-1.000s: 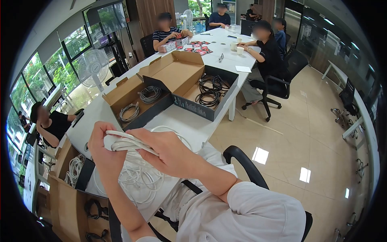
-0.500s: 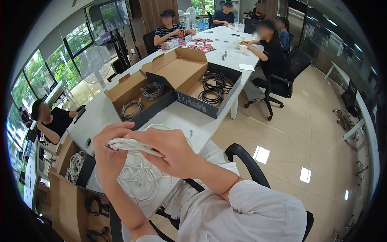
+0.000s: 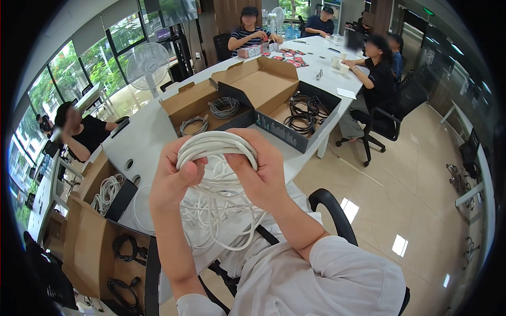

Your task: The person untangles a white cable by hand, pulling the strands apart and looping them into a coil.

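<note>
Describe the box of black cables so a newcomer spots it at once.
On the long white table, beyond the held white cable, find the right-hand open box. It alone has dark printed sides and black cables, where its brown neighbour holds grey coils.

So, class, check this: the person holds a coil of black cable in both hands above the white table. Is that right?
No. The head view shows the cable coil is white, not black; the left hand and right hand do both hold it above the white table.
</note>
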The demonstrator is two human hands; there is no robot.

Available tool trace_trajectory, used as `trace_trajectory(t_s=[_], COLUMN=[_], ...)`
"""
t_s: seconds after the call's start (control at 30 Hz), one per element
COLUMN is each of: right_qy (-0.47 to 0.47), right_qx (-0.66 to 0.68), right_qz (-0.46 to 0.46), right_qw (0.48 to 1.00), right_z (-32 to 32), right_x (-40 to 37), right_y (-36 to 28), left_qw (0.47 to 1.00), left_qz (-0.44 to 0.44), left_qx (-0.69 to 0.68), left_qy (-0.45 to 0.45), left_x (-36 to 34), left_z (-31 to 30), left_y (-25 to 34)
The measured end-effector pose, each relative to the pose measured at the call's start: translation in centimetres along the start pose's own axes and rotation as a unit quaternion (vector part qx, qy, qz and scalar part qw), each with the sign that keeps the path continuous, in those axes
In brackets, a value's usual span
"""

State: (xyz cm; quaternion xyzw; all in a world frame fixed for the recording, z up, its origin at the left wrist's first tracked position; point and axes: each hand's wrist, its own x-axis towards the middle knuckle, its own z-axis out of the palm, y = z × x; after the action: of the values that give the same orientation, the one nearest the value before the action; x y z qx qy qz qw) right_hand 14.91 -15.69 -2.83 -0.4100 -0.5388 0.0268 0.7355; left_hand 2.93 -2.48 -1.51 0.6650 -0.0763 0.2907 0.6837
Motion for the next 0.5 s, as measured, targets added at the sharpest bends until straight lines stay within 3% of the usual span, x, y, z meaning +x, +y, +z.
trace_trajectory(t_s=[0.07, 0.27, 0.4, 0.5], right_qy=[-0.006, -0.054, -0.073, -0.101], right_qx=[-0.008, 0.025, 0.097, 0.067], right_qz=[-0.019, 0.091, 0.097, 0.088], right_qw=[1.0, 0.994, 0.988, 0.989], right_z=[0.0, -0.2, -0.3, -0.9], right_x=[0.2, 1.0, 1.2, 1.3], right_y=[0.5, 1.2, 2.9, 4.3], left_qw=[0.999, 0.994, 0.983, 0.97], left_qz=[-0.001, -0.067, -0.051, -0.006], left_qx=[-0.038, 0.033, 0.038, -0.011], left_qy=[-0.033, 0.083, 0.172, 0.242], left_x=[0.0, 0.1, 0.2, 0.1], left_z=[-0.3, 0.0, 0.0, -1.9], left_y=[0.1, 0.6, 1.2, 1.5])
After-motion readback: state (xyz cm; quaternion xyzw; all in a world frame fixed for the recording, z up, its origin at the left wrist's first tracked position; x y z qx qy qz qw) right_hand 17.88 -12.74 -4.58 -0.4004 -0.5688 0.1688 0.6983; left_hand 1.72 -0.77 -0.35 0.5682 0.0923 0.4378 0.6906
